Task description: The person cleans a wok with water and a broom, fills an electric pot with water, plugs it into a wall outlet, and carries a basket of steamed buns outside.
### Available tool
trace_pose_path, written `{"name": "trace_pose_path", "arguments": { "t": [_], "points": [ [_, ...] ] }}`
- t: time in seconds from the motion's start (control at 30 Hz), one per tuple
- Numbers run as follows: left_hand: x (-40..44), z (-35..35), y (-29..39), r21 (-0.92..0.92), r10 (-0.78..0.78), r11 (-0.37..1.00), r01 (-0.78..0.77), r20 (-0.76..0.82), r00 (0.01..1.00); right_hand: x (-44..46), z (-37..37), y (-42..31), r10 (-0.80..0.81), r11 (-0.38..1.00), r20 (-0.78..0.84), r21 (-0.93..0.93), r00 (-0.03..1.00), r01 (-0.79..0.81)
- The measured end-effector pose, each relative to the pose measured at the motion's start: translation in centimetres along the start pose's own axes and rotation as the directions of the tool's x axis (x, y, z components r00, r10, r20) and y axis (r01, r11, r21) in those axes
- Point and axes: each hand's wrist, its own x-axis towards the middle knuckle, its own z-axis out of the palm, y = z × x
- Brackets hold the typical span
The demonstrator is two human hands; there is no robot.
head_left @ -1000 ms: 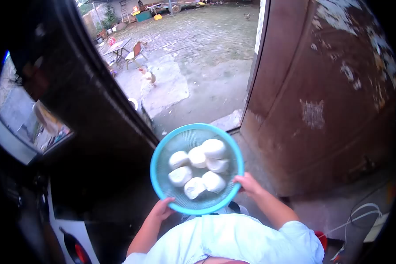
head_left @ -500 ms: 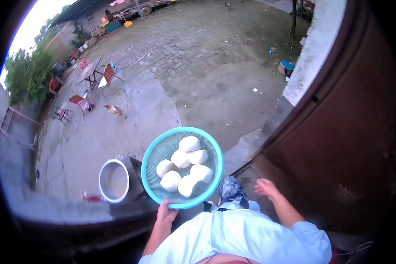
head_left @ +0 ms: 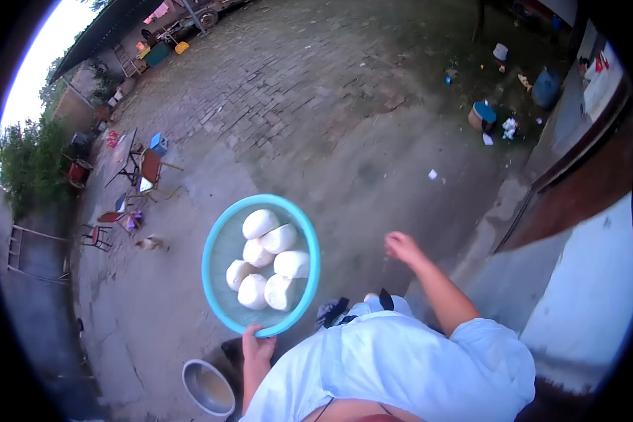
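Note:
A round turquoise mesh basket (head_left: 208, 281) is held out in front of my body, with several white rounded buns (head_left: 252, 290) lying inside. My left hand (head_left: 258, 342) grips its near rim, thumb over the edge and the other fingers hidden below. To the right, apart from the basket, my right hand (head_left: 401, 246) is raised in the air with its fingers loosely curled; whether they are closed is too small to tell, and no object shows in it.
A metal basin (head_left: 209, 387) stands low beside my left arm. Chairs (head_left: 150, 169), a table (head_left: 123, 156) and a chicken (head_left: 152, 243) are at the left. A blue-topped container (head_left: 482, 117) and litter lie at the right, near the doorway wall (head_left: 577, 288).
My right hand has let go of the basket rim and moved away right. The view has passed from the doorway into the yard, and the basket now sits further left in view.

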Motion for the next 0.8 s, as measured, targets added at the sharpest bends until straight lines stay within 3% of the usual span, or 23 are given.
{"name": "trace_pose_path", "arguments": {
  "t": [0.1,0.2,0.3,0.33,0.4,0.43,0.47,0.5,0.57,0.7,0.8],
  "points": [
    [5.7,8.7,2.6,0.025,0.014,1.000,-0.013,-0.026,1.000,12.3,1.7,-11.9,-0.299,0.841,0.245,-0.390,0.922,0.376],
    [15.1,15.4,5.1,0.101,0.000,0.995,-0.007,0.074,0.997,26.4,1.3,-16.5,-0.337,0.820,0.296,-0.375,0.894,0.433],
    [26.6,25.9,7.2,0.021,-0.068,0.998,0.067,0.086,0.994,39.9,-3.2,-13.3,-0.462,0.733,0.065,-0.533,0.884,0.422],
    [30.2,30.1,8.8,0.052,-0.067,0.997,0.062,0.096,0.993,43.1,-5.6,-9.7,-0.348,0.814,-0.060,-0.515,0.936,0.270],
    [35.8,38.8,9.6,0.189,-0.067,0.980,0.060,0.032,0.997,41.2,-10.4,-5.6,-0.139,0.705,-0.311,-0.698,0.940,-0.127],
    [37.4,43.5,10.6,0.195,-0.089,0.977,0.085,0.011,0.996,39.4,-12.8,-2.6,0.068,0.543,-0.373,-0.764,0.925,-0.348],
    [39.0,48.3,11.8,0.214,-0.160,0.965,0.150,0.028,0.987,38.1,-14.7,-0.7,0.266,0.397,-0.399,-0.784,0.878,-0.477],
    [41.1,53.1,12.8,0.235,-0.222,0.951,0.203,0.058,0.973,36.8,-16.3,-0.1,0.441,0.345,-0.407,-0.746,0.800,-0.570],
    [45.7,62.5,14.3,0.338,-0.184,0.927,0.164,0.027,0.983,35.3,-18.6,0.0,0.659,0.269,-0.435,-0.625,0.613,-0.733],
    [57.5,78.2,14.1,0.386,-0.301,0.887,0.253,0.070,0.951,46.5,-21.3,-4.0,0.758,0.238,-0.436,-0.508,0.486,-0.828],
    [64.2,90.4,11.8,0.389,-0.280,0.893,0.227,0.084,0.956,62.5,-24.2,-9.0,0.662,0.331,-0.452,-0.540,0.598,-0.774]
  ]
}}
